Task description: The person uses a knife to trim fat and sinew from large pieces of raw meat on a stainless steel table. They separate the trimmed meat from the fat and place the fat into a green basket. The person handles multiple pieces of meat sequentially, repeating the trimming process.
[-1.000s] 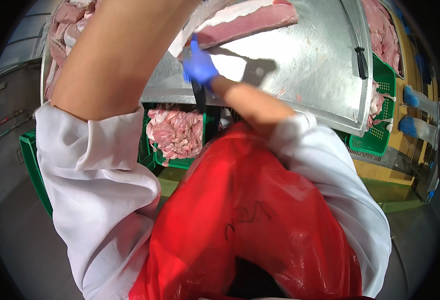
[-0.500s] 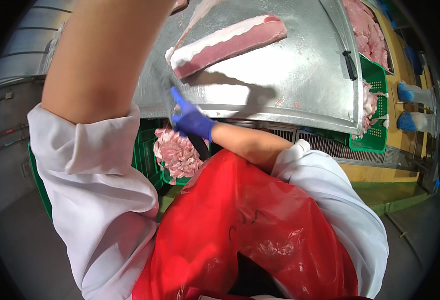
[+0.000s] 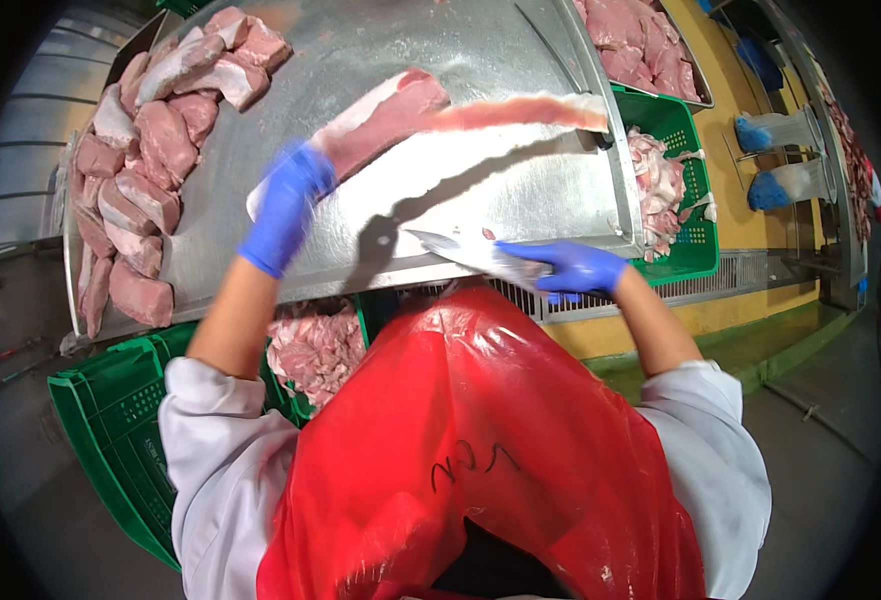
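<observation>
A long pork loin (image 3: 375, 125), pink with a white fat side, lies slantwise on the metal table. My left hand (image 3: 295, 195), in a blue glove, is over its near-left end; its fingers are smeared by motion, so whether they grip it is unclear. From the loin's far end a pale strip of fat and meat (image 3: 520, 112) stretches right to the table's edge, its shadow falling apart from it. My right hand (image 3: 580, 268), gloved in blue too, is closed round a knife (image 3: 475, 256), whose blade points left above the table's front edge.
Cut pork pieces (image 3: 165, 140) are heaped on the table's left. A green crate of trimmings (image 3: 700, 235) stands right of it, near a tray of meat (image 3: 640, 50). Below the front edge are more trimmings (image 3: 315, 350) and a green crate (image 3: 120, 400). A thin rod (image 3: 550, 45) lies far right.
My left arm has drawn back from its far reach, bringing the hand to the loin. My right hand has swung rightward with the knife. The loin is turned, and the strip now extends right.
</observation>
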Motion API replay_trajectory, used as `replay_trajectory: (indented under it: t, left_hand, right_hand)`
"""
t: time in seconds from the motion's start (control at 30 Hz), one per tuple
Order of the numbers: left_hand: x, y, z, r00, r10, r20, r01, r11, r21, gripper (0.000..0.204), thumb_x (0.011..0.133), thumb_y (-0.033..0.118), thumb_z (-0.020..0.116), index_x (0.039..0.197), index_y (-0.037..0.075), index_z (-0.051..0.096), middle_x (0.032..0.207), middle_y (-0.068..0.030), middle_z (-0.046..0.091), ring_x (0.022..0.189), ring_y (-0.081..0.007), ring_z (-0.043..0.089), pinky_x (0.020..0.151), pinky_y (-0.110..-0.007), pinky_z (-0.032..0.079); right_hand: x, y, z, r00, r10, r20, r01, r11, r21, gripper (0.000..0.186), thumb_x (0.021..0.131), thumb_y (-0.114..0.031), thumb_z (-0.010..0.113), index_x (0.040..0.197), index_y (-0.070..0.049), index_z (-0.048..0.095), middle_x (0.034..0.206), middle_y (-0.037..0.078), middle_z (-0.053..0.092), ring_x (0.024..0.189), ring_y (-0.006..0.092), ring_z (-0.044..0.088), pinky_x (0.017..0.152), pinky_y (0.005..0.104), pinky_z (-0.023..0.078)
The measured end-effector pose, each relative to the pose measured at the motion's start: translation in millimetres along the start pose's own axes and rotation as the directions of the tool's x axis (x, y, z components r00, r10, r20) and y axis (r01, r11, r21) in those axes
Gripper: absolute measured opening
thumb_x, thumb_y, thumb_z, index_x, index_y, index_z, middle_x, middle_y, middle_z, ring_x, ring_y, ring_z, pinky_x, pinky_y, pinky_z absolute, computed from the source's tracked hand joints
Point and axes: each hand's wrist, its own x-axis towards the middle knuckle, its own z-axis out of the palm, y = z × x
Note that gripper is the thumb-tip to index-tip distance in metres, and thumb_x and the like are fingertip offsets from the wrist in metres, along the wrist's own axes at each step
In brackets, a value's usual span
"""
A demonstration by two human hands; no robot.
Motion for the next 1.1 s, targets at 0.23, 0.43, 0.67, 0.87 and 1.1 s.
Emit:
replay_trajectory:
  t: [0.23,0.43,0.67,0.87,1.1]
  left_hand:
    - [-11.9,-142.4,102.4,0.957,0.222,0.187,-0.278,0.515,0.811,0.056,0.076,0.031,0.076,0.117,-0.001,0.055,0.112,-0.0229,0.057,0.106,-0.0393,0.056,0.093,-0.05,0.047]
    - [7.4,-150.5,132.4,0.978,-0.118,0.175,-0.123,0.353,0.927,0.032,0.09,0.022,0.058,0.112,-0.002,0.061,0.098,-0.0234,0.068,0.094,-0.0405,0.067,0.082,-0.051,0.053]
    - [17.1,-96.6,162.9,0.969,-0.042,0.243,-0.177,0.567,0.805,0.027,0.092,0.024,0.056,0.1,-0.001,0.063,0.097,-0.026,0.067,0.093,-0.044,0.066,0.084,-0.052,0.052]
    - [0.7,-135.0,38.3,0.984,0.105,-0.143,0.052,0.6,0.798,0.049,0.091,0.028,0.056,0.129,-0.003,0.059,0.122,-0.0313,0.064,0.113,-0.0454,0.062,0.099,-0.049,0.048]
    - [-145.1,-166.9,-93.1,0.865,-0.374,-0.335,0.482,0.43,0.763,0.039,0.085,0.023,0.064,0.113,-0.004,0.06,0.103,-0.0302,0.064,0.101,-0.0482,0.062,0.091,-0.051,0.05]
  right_hand:
    - [-7.8,20.2,-22.0,0.894,0.28,-0.35,-0.214,0.953,0.216,0.076,0.094,-0.011,0.052,0.161,-0.033,0.024,0.065,0.006,0.062,0.051,0.0133,0.057,0.054,0.0291,0.053]
    - [54.3,38.6,-14.8,0.95,0.159,-0.269,-0.227,0.942,-0.246,0.075,0.094,-0.013,0.049,0.161,-0.032,0.021,0.093,0.026,0.069,0.083,0.0437,0.068,0.083,0.0496,0.053]
    - [169.1,22.9,-29.9,0.962,0.24,-0.129,-0.271,0.893,-0.359,0.081,0.092,-0.011,0.054,0.16,-0.034,0.017,0.101,0.026,0.069,0.09,0.0432,0.069,0.082,0.0513,0.054]
    - [102.5,30.2,-28.2,0.967,0.108,-0.232,-0.204,0.874,-0.442,0.072,0.095,-0.014,0.053,0.16,-0.03,0.025,0.106,0.025,0.07,0.092,0.0429,0.069,0.083,0.0505,0.054]
    - [55.6,85.2,-91.5,0.801,0.077,-0.594,0.015,0.989,0.149,0.072,0.093,-0.006,0.053,0.158,-0.031,0.034,0.076,0.002,0.064,0.065,0.0118,0.062,0.069,0.0294,0.055]
